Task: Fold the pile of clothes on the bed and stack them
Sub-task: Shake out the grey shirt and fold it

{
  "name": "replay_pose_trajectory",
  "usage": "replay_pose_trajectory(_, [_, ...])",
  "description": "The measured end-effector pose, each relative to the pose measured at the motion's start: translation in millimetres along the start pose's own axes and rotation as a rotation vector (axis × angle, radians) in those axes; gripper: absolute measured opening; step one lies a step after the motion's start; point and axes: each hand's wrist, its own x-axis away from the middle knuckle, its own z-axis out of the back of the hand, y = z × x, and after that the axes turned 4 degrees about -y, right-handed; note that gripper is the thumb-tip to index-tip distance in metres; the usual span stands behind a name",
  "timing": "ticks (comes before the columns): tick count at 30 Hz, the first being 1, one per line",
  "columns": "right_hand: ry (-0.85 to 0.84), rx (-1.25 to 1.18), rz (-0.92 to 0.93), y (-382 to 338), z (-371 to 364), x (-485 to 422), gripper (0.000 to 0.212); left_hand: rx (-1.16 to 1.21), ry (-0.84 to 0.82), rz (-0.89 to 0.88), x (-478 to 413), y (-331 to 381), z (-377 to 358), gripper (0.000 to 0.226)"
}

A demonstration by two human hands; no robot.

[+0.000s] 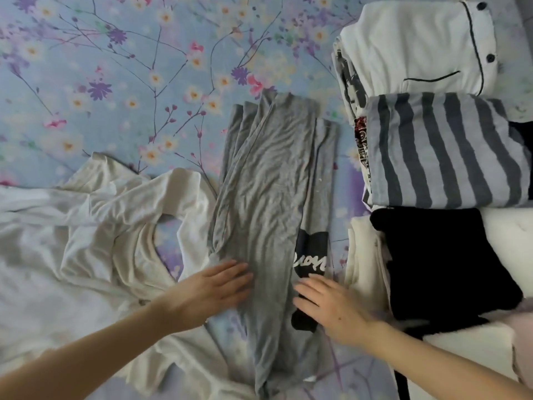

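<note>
The grey garment [268, 183] lies mid-bed, folded into a long strip. The left hand [213, 287] presses flat near its left edge and the right hand [331, 304] on its right edge (over a black print), each grip apart with fingers straight. A crumpled white shirt [72, 241] touches its left side. The striped top [441, 151] and black garment [438, 267] sit folded just to its right. The floral bed sheet [115, 82] lies open beyond its far edge.
</note>
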Motion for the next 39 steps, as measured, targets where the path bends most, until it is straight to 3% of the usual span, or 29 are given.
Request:
replay_pose_trajectory(2, [-0.199, 0.110, 0.067, -14, -19, 25, 0.043, -0.037, -0.079, -0.018, -6, 9, -9, 0.042])
replay_pose_trajectory(5, [-0.341, 0.136, 0.019, -18, -26, 27, 0.045, -0.058, -0.247, 0.062, -26, 17, -6, 0.052])
replay_pose_trajectory(8, [-0.352, 0.100, 0.016, -16, -23, 20, 0.042, -0.010, -0.383, 0.143, -37, 25, 2, 0.066])
replay_pose_trajectory(11, [-0.290, -0.075, -0.021, -11, -17, 16, 0.043, 0.099, -0.277, 0.196, -35, 28, 8, 0.044])
replay_pose_trajectory(14, [-0.248, -0.568, -0.217, 2, 8, 5, 0.045, 0.407, -0.194, 0.339, -37, 21, 25, 0.050])
replay_pose_trajectory(16, [-0.255, -1.048, -0.478, 26, 34, -9, 0.033, 0.804, -0.159, 0.666, -51, 1, 51, 0.065])
replay_pose_trajectory(18, [-0.050, -1.502, -0.823, 53, 48, -29, 0.026, 1.261, -0.064, 1.079, -69, -25, 66, 0.056])
replay_pose_trajectory(20, [0.184, -1.688, -1.103, 74, 45, -49, 0.024, 1.314, 0.063, 1.306, -86, -49, 68, 0.046])
replay_pose_trajectory(24, [0.162, -1.460, -1.291, 74, 31, -68, 0.042, 0.993, 0.077, 1.280, -102, -55, 59, 0.041])
replay_pose_trajectory(26, [0.221, -1.209, -1.230, 63, 37, -58, 0.043, 0.867, 0.078, 1.198, -94, -48, 58, 0.037])
replay_pose_trajectory(29, [0.404, -0.359, -0.899, 39, 40, -34, 0.040, 0.333, 0.139, 0.857, -73, -29, 48, 0.055])
replay_pose_trajectory(31, [0.184, -0.119, -0.629, 27, 17, -29, 0.062, 0.085, -0.066, 0.627, -65, -15, 36, 0.076])
replay_pose_trajectory(33, [-0.007, -0.075, -0.542, 28, -2, -39, 0.080, 0.039, -0.215, 0.586, -69, -18, 29, 0.092])
replay_pose_trajectory(34, [-0.061, -0.086, -0.556, 31, -2, -47, 0.079, 0.035, -0.228, 0.614, -73, -24, 29, 0.095])
replay_pose_trajectory(37, [-0.062, -0.074, -0.575, 49, 14, -63, 0.049, 0.012, -0.193, 0.585, -80, -46, 43, 0.082])
replay_pose_trajectory(39, [-0.035, -0.261, -0.569, 55, 36, -55, 0.047, 0.104, -0.162, 0.528, -77, -48, 63, 0.068])
